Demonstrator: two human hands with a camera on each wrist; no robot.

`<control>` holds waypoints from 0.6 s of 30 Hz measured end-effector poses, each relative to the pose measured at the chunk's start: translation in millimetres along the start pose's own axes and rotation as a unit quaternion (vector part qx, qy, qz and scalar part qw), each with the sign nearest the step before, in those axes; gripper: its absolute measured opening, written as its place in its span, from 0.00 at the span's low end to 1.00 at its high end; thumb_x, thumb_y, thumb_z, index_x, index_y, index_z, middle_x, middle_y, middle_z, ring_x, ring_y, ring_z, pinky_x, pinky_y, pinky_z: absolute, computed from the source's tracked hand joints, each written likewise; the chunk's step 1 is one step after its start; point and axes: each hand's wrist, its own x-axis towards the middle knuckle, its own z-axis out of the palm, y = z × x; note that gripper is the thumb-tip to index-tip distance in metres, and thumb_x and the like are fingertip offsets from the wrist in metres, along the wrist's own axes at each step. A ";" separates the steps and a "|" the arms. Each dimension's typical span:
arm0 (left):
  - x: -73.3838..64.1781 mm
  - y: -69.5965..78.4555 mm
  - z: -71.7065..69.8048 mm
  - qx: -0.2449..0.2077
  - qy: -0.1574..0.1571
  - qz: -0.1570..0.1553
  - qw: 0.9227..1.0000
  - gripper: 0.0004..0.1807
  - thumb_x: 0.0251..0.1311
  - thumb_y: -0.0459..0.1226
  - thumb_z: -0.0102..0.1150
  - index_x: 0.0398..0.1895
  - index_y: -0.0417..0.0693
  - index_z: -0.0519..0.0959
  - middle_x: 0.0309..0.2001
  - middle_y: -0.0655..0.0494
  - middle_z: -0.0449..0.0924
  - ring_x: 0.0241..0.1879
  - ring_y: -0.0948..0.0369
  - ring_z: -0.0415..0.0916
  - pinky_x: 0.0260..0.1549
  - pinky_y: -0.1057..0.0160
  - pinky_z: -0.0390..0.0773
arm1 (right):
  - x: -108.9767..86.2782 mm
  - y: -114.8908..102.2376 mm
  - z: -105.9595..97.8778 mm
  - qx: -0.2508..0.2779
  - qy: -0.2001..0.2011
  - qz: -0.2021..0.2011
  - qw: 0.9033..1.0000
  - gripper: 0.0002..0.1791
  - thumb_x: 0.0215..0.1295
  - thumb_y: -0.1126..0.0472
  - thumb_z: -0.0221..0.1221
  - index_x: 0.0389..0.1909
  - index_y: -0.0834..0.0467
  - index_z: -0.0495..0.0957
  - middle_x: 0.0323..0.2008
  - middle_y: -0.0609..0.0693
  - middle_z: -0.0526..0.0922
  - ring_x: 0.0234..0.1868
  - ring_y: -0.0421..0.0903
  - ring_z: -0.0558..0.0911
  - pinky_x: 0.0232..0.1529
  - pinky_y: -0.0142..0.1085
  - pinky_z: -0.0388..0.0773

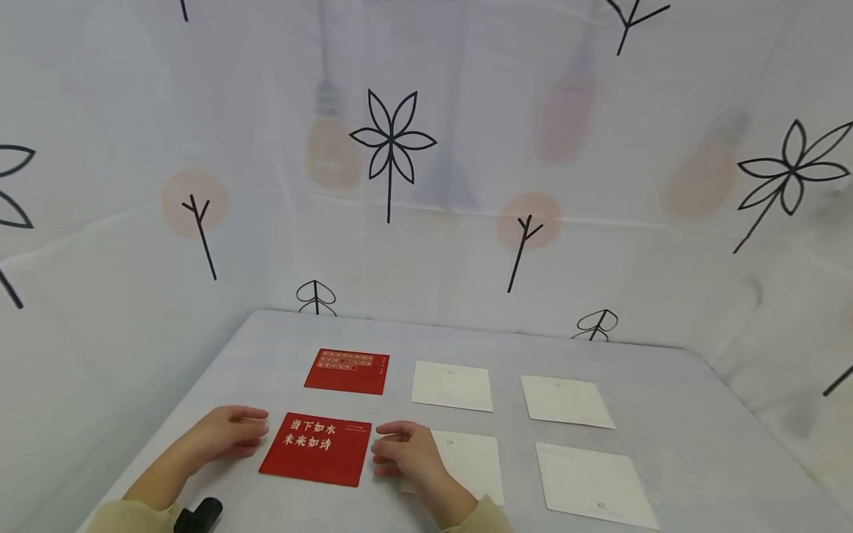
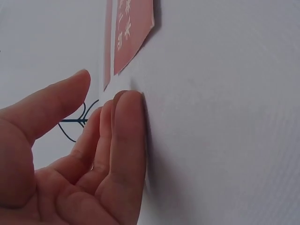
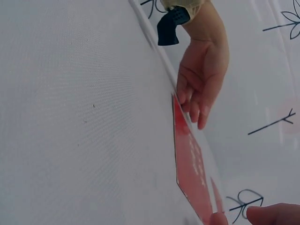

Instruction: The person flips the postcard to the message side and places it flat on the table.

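Observation:
A red card (image 1: 316, 451) with white Chinese characters lies flat at the front left of the table. My left hand (image 1: 223, 435) hovers at its left side, fingers loosely bent and holding nothing. On the card's right side is my right hand (image 1: 412, 457), also empty, with a small gap to the card's edge. That hand partly covers a white card (image 1: 473, 463). In the left wrist view, the thumb stands apart from the fingers (image 2: 126, 136) and the red card (image 2: 136, 37) lies beyond them. Only fingertips (image 3: 276, 214) of the right hand show in the right wrist view.
Behind lies a second red card (image 1: 346, 381) with rows of small boxes. More white cards (image 1: 452, 386) (image 1: 566, 402) (image 1: 593, 485) lie to the right on the white-covered table (image 1: 706, 444). A printed cloth (image 1: 440, 259) hangs behind. A black device (image 1: 198, 516) sits at the left wrist.

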 end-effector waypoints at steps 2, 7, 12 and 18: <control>0.0 -2.1 -2.6 -0.003 -0.003 -0.008 1.000 0.28 0.57 0.40 0.62 0.55 0.29 0.69 0.41 0.46 0.79 0.36 0.57 0.77 0.37 0.58 0.81 | 0.9 0.9 1.1 0.001 -0.002 0.006 1.000 0.16 0.57 0.65 0.63 0.46 0.66 0.76 0.29 0.52 0.79 0.28 0.43 0.82 0.29 0.36 0.81; -0.2 -2.3 -3.7 -0.004 -0.007 -0.017 1.000 0.27 0.56 0.42 0.63 0.54 0.32 0.72 0.39 0.48 0.80 0.34 0.57 0.77 0.36 0.59 0.81 | 2.6 2.6 2.5 0.007 -0.003 0.014 1.000 0.16 0.57 0.66 0.62 0.47 0.66 0.76 0.29 0.52 0.80 0.28 0.44 0.82 0.30 0.37 0.81; 0.3 -2.6 -0.4 -0.012 -0.014 -0.022 1.000 0.27 0.55 0.42 0.64 0.53 0.33 0.73 0.39 0.48 0.80 0.34 0.57 0.77 0.37 0.59 0.81 | 2.2 2.3 6.1 0.013 0.000 0.015 1.000 0.17 0.57 0.67 0.61 0.47 0.67 0.75 0.31 0.53 0.80 0.28 0.45 0.82 0.31 0.38 0.82; -0.3 -3.1 6.2 -0.023 -0.016 -0.026 0.999 0.25 0.56 0.40 0.63 0.53 0.32 0.74 0.39 0.48 0.80 0.34 0.57 0.77 0.36 0.59 0.81 | 1.0 0.6 11.8 0.025 0.000 0.021 0.999 0.18 0.56 0.69 0.61 0.48 0.69 0.74 0.32 0.54 0.80 0.31 0.46 0.82 0.33 0.39 0.82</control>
